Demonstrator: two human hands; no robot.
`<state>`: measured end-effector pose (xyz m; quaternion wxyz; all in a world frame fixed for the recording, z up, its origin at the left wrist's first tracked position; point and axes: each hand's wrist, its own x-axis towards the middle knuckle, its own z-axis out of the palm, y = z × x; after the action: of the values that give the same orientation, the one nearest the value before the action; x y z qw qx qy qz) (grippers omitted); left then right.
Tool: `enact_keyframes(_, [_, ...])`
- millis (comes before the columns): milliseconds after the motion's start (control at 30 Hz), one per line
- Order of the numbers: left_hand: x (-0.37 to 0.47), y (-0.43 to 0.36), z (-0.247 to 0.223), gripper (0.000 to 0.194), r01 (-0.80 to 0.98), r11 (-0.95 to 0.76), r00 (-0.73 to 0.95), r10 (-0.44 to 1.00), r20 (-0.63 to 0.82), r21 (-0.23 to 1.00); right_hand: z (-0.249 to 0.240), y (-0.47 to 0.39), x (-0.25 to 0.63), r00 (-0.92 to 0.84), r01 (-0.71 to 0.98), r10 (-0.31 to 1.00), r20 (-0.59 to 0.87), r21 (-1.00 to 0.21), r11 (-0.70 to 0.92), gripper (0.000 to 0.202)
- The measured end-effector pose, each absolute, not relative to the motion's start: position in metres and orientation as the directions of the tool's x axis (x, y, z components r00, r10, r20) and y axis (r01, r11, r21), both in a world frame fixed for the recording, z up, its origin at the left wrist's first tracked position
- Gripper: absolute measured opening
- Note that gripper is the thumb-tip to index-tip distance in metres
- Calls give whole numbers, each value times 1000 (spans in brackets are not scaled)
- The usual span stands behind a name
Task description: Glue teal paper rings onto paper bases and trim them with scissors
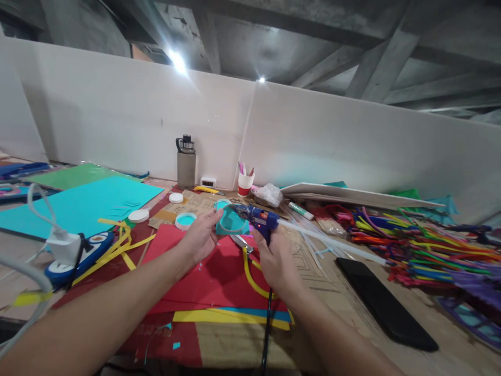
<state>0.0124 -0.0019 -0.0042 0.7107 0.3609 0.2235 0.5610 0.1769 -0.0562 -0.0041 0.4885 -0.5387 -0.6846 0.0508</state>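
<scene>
My right hand (276,256) is wrapped round the grip of a blue hot glue gun (264,218), with a long glue stick (332,240) sticking out of its back. Its nozzle points left, at the rim of a round teal piece (231,219). Pinched at its left edge, that teal piece is held up by my left hand (204,237). Scissors (241,242) with yellow handles lie below on red sheets (183,287), partly hidden by my right hand. Close by on the left stands a white lid with a teal inside (185,220).
Pipe cleaners (426,240) and a black phone (385,303) lie to the right. A bottle (186,164), a paper cup of pens (246,184) and a yellow cutter (208,190) are at the back. A power strip (82,256), yellow strips (125,245) and a turquoise sheet (78,203) occupy the left.
</scene>
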Motion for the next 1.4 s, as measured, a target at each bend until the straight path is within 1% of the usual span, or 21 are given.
enact_keyframes(133, [13,-3,-4,15,-649,101,244,966,81,754,-4,-57,175,84,706,817,570,-613,355,34])
enact_keyframes(233, [13,-4,-4,16,-646,93,257,961,101,758,-3,-57,175,87,706,827,555,-621,342,33])
enact_keyframes(333, [11,-4,-4,19,-623,111,298,949,103,774,-4,-58,175,71,707,823,563,-611,356,32])
enact_keyframes(467, [9,0,-5,13,-603,164,348,935,72,780,-6,-59,173,20,698,816,577,-593,402,34])
enact_keyframes(633, [9,3,-8,16,-596,145,326,943,73,790,-9,-56,175,20,658,821,570,-626,419,32])
enact_keyframes(800, [12,1,-8,16,-625,131,311,946,91,770,-8,-54,178,60,643,774,631,-617,453,33])
enact_keyframes(1000, [13,-2,-5,17,-648,118,306,945,116,752,-7,-55,176,94,677,801,591,-628,384,32])
enact_keyframes(1133, [10,-7,-1,14,-621,173,377,921,98,764,-8,-56,175,49,677,799,600,-608,415,30])
enact_keyframes(1233, [9,-7,0,12,-615,188,410,906,107,766,-8,-57,174,22,669,816,578,-615,418,29])
enact_keyframes(1400, [9,0,-4,18,-585,152,383,918,106,796,-8,-57,174,6,649,819,573,-626,433,31])
